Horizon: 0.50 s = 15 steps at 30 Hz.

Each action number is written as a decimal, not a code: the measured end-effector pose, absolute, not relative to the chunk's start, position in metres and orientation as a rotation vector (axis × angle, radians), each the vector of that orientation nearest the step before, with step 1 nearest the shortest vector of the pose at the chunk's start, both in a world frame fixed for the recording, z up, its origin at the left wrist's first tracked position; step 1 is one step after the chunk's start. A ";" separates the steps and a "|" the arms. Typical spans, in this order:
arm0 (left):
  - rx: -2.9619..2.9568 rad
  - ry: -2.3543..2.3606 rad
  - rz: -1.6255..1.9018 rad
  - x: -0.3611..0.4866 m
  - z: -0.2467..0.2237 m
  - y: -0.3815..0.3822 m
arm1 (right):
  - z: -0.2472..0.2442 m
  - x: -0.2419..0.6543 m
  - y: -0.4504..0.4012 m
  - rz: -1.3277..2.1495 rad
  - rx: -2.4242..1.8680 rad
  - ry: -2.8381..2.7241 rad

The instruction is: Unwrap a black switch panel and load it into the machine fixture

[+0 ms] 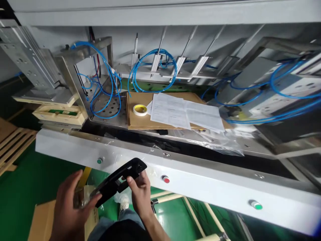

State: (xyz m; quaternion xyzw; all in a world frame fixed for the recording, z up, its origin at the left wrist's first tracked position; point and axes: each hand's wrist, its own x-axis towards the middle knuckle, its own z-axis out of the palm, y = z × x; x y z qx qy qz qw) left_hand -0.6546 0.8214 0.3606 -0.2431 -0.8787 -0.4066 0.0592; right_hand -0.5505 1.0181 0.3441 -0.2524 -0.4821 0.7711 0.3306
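A black moulded plastic part [117, 180], long and curved with openings in it, is held tilted in front of the white machine front. My right hand [141, 192] grips its upper right end, thumb on the near face and fingers behind. Beside its lower left end is my left hand [69, 204], slightly blurred, its thumb and fingers spread apart. The left thumb tip is at the part's edge; I cannot tell whether it presses on it.
Green [99, 161] and red [166, 179] buttons line the white front rail [205, 177]. Behind it lie cardboard sheets [137, 122], printed papers [173, 110], a tape roll [140, 110] and clear plastic bags [225, 144]. Blue air hoses [135, 78] loop around metal fixtures. A cardboard box [41, 221] stands below left.
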 end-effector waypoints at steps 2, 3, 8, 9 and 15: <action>-1.038 -2.440 -0.955 -0.649 0.354 0.829 | 0.347 -0.553 1.016 2.032 -0.617 -1.347; -1.172 -2.358 -0.861 -0.647 0.350 0.834 | 0.347 -0.554 1.013 2.031 -0.599 -1.388; -1.282 -2.348 -0.726 -0.646 0.337 0.848 | 0.333 -0.552 1.003 1.940 -0.594 -1.544; -1.267 -2.374 -0.723 -0.648 0.336 0.848 | 0.330 -0.552 1.001 1.920 -0.597 -1.564; -1.310 -2.382 -0.974 -0.658 0.329 0.833 | 0.333 -0.560 0.992 1.784 -0.450 -1.648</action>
